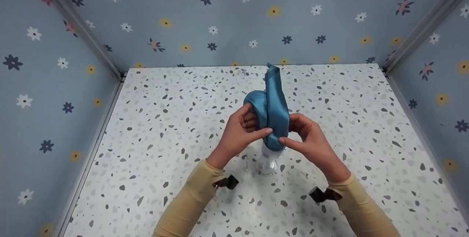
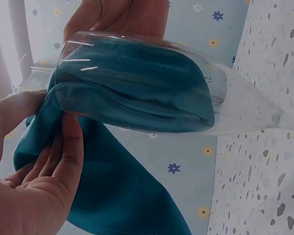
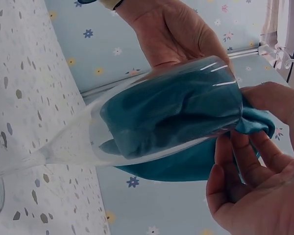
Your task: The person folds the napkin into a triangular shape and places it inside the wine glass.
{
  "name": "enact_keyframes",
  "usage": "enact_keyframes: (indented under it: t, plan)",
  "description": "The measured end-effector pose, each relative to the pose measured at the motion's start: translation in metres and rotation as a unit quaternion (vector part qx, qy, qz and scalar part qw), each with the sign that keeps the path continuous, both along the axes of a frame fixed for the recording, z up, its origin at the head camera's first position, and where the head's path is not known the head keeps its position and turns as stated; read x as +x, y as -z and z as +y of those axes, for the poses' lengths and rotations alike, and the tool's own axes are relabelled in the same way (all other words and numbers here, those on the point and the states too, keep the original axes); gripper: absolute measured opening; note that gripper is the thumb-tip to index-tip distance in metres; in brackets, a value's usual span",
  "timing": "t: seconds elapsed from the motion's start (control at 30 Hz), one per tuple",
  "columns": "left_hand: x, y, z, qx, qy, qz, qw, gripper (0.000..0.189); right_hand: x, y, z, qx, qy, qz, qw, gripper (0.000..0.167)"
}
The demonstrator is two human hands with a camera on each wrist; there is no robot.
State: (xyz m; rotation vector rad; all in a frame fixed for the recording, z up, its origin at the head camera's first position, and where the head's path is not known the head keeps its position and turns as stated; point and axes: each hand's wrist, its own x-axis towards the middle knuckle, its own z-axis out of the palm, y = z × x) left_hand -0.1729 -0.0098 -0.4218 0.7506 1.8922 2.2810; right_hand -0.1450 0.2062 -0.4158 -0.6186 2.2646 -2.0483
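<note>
A teal satin cloth napkin (image 1: 275,101) is tucked into a clear stemmed glass (image 1: 266,165), which stands upright on the table. Through the glass wall in the left wrist view, the folded cloth (image 2: 137,88) fills most of the bowl. Outside the rim, one part rises in a tall rolled point and another hangs over in a rounded fold. With thumb and fingers, my left hand (image 1: 236,132) pinches the napkin on the left of the rim. My right hand (image 1: 313,140) grips it on the right, thumb in front and fingers behind, right at the rim (image 3: 237,98).
The white speckled table (image 1: 176,119) surrounds the glass. Blue flowered panels (image 1: 227,13) wall it in at the back and both sides. A small dark camera sits on each wrist, over beige sleeves (image 1: 194,196).
</note>
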Motion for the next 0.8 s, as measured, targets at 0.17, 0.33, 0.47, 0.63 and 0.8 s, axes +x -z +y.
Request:
enact_keyframes:
  t: [0.17,0.33,0.47,0.63,0.8]
  plan:
    - [-0.001,0.000,0.001,0.007,0.011,0.012,0.9998,0.064,0.000,-0.003,-0.002,0.012,0.019,-0.013,0.9997,0.038]
    - [0.001,-0.002,0.002,-0.010,0.005,0.009,0.9999,0.064,-0.002,-0.002,-0.003,0.034,0.023,-0.011,0.9991,0.036]
    - [0.003,-0.007,0.003,-0.008,-0.001,0.004,1.0000,0.064,-0.001,0.001,-0.004,0.003,0.021,-0.022,0.9995,0.037]
    - [0.013,-0.021,0.001,-0.009,-0.015,-0.009,0.9998,0.063,0.004,0.008,-0.005,-0.054,0.023,-0.047,0.9972,0.041]
    - [0.015,-0.023,0.001,-0.003,-0.025,-0.018,0.9995,0.061,0.007,0.012,-0.004,-0.075,0.025,-0.046,0.9958,0.045]
